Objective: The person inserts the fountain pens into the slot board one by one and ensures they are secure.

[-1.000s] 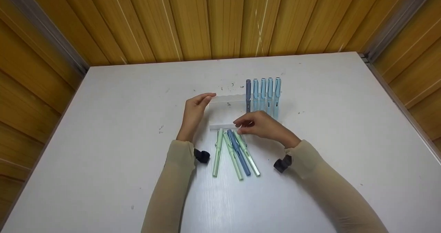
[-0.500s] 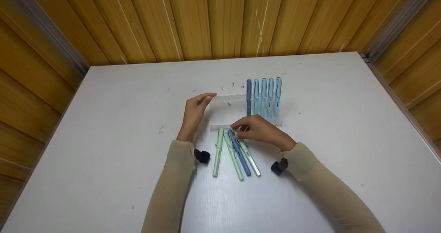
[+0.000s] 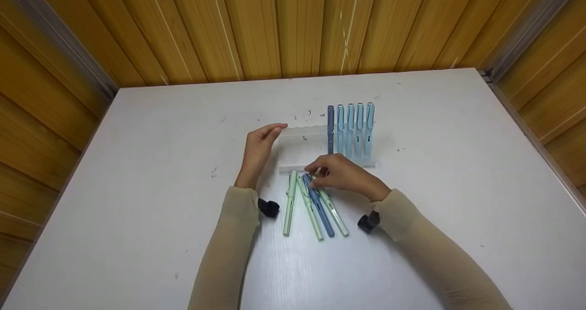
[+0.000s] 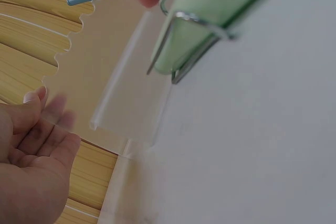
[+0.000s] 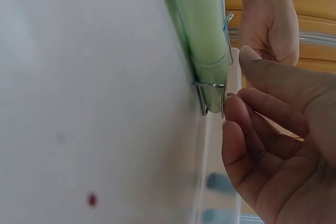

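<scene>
The right hand pinches the clip end of a dark blue capped pen lying among pale green pens on the white surface; the left hand, fingers relaxed, steadies the clear holder.

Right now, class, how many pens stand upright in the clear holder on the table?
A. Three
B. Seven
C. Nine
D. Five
D: in the head view the clear holder carries one dark blue pen and four light blue pens side by side at its right end, five in all; the four other pens lie flat on the table in front of it.
</scene>
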Demonstrator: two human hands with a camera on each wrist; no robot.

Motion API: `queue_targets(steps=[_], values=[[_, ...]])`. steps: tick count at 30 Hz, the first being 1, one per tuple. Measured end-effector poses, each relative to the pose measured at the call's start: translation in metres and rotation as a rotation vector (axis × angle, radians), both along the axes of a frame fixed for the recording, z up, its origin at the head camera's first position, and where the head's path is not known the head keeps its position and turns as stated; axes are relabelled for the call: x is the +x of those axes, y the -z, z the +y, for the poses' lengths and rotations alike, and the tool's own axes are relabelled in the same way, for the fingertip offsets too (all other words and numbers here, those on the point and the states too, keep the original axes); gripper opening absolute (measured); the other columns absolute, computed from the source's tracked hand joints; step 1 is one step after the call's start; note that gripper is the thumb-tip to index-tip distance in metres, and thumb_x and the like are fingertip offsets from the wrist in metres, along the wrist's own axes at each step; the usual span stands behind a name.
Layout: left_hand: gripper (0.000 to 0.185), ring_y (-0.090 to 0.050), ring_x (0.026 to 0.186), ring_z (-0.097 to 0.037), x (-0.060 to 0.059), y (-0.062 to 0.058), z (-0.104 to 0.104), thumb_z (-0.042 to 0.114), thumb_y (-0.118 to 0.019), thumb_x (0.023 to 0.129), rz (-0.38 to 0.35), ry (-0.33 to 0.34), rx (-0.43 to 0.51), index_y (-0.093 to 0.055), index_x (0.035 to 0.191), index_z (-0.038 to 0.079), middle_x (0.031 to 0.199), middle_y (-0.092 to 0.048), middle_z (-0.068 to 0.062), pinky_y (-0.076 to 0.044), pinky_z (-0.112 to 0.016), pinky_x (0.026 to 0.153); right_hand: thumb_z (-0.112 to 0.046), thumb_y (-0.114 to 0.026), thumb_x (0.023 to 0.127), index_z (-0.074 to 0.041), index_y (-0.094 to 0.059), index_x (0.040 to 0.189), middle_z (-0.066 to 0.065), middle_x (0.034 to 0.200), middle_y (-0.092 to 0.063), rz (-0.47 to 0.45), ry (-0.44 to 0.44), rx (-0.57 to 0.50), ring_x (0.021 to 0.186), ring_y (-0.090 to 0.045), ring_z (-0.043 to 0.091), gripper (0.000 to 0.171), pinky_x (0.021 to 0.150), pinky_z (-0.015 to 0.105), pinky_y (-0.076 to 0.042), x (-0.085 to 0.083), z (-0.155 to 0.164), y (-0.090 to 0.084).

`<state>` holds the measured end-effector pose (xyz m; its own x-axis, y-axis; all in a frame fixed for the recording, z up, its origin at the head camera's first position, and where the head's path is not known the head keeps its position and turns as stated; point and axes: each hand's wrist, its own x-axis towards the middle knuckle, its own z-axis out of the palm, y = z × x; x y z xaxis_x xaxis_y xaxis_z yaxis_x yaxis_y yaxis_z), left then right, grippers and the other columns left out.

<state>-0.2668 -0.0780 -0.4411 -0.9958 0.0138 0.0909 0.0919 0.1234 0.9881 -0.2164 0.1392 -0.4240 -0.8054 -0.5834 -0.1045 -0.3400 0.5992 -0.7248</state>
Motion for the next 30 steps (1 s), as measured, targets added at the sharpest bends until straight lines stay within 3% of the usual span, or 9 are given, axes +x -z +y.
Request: queue_targets(steps=[15, 30], values=[[0.028, -0.055, 0.125, -0.018, 0.0013, -0.0018, 0.0009, 0.026, -0.058, 0.095, -0.017, -0.002, -0.006, -0.071, 0.113, 0.008, 0.124, -0.066, -0.007, -0.04, -0.037, 0.109, -0.027, -0.081, 0.077, -0.008, -0.069, 0.119, 0.004, 0.104, -0.067, -0.019, -0.036, 0.093, 0.083, -0.054, 0.015, 0.048, 0.073, 0.027, -0.048, 0.0021, -0.0027, -0.0009], [0.028, -0.054, 0.125, -0.018, 0.002, -0.0023, -0.0004, 0.025, -0.058, 0.096, -0.021, 0.007, 0.001, -0.071, 0.113, 0.008, 0.125, -0.066, -0.007, -0.039, -0.037, 0.109, -0.03, -0.08, 0.078, -0.008, -0.067, 0.122, 0.002, 0.099, -0.063, -0.039, -0.062, 0.147, 0.086, -0.053, 0.016, 0.051, 0.076, 0.028, -0.046, 0.0045, -0.0076, -0.0005]])
